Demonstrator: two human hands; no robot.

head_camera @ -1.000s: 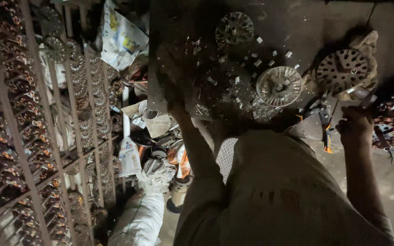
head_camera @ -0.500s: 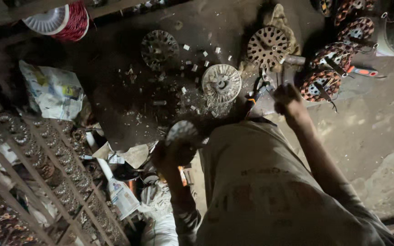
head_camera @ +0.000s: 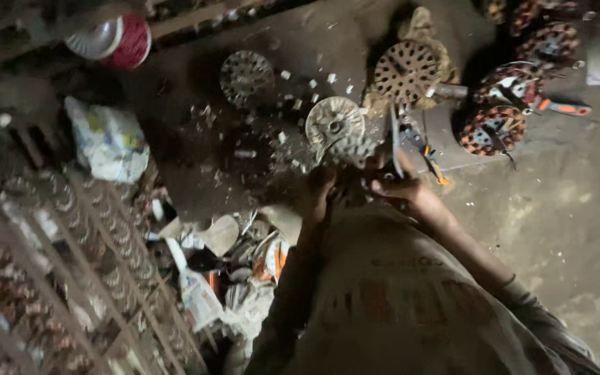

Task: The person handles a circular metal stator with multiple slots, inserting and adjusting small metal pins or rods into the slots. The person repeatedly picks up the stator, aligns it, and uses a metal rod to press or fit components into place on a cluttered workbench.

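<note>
Now both hands meet over a round grey metal motor disc, held up close to the body so it stays steady. Its left hand has its grip pinching the rim. The right hand pinches a thin metal tool against it. On the dark floor lie three pale slotted discs and two copper-wound coils.

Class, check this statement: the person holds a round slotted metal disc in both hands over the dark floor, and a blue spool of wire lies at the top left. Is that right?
One detail is wrong: the spool of wire at the top left is red, not blue, as the head view shows. The rest stands: the left hand and right hand hold the round slotted metal disc over the dark floor.
</note>
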